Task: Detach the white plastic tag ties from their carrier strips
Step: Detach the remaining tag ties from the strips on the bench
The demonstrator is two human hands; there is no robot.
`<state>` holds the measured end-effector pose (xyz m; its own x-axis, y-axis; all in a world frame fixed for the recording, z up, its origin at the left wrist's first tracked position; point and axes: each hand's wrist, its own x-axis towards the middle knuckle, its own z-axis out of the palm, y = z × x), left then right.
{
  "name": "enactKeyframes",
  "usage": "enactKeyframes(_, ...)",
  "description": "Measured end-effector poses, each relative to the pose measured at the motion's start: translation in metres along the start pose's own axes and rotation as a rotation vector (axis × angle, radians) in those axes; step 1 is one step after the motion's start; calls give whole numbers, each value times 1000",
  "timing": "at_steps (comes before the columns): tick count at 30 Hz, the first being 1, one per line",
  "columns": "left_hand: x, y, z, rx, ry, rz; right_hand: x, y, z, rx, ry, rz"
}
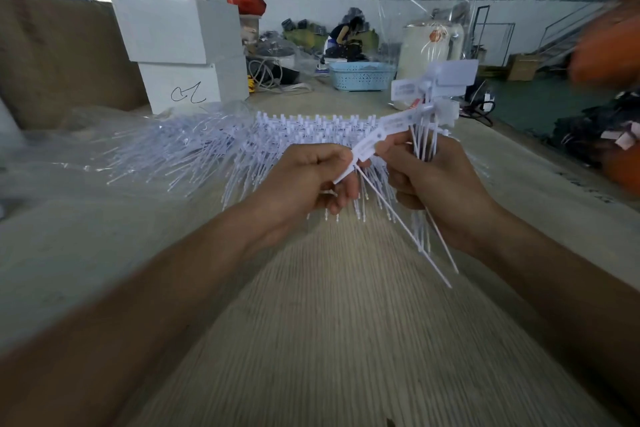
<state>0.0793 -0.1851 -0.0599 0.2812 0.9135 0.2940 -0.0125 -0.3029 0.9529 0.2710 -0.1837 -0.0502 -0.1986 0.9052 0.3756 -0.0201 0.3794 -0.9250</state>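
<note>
White plastic tag ties (pixel 420 135) stand bunched in the right hand (pixel 434 180), fingers curled round them; the left hand (pixel 308 184) pinches one tie's flat tag (pixel 367 146).

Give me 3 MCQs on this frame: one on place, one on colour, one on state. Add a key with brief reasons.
1. Where does the big pile of tag ties lie?
A. On the surface beyond both hands
B. In the blue basket
C. On top of the white boxes

2. What colour is the perforated basket in the background?
A. Red
B. Light blue
C. Black

3. What is the right hand doing?
A. Resting flat and open on the table
B. Gripping a bundle of ties, flags upward
C. Hanging empty at the side

Key: 1 A, the pile spreads across the surface behind the left hand and the right hand. 2 B, the basket is pale blue. 3 B, its fingers curl round the bundle's stems, with the flags above the hand.
</note>
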Motion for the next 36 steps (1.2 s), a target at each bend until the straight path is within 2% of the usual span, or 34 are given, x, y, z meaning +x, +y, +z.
enactKeyframes(5, -1, 8, -5, -183, -110, -52, -1, -4, -4, 28, -124, -110)
enactKeyframes(13, -2, 6, -18, -174, -417, -138, -5, -13, -10, -152, -277, -139)
enactKeyframes(18, 0, 11, -27, 87, -425, -100, -2, -18, -15, -481, -207, -221)
enactKeyframes(21, -5, 10, -25, 348, -471, -55, 6, -27, -30, -594, -73, -219)
enactKeyframes(23, -6, 8, -17, 419, -378, 6, 13, -30, -44, -436, 69, -167)
enactKeyframes(25, -4, 7, -11, 418, -237, 72, 15, -28, -42, -355, 124, -126)
enactKeyframes(30, 0, 9, -3, 263, -24, 189, 3, -6, 0, -533, -10, -110)
enactKeyframes(36, 1, 7, 7, 220, 145, 270, -3, 1, 17, -361, -55, -79)
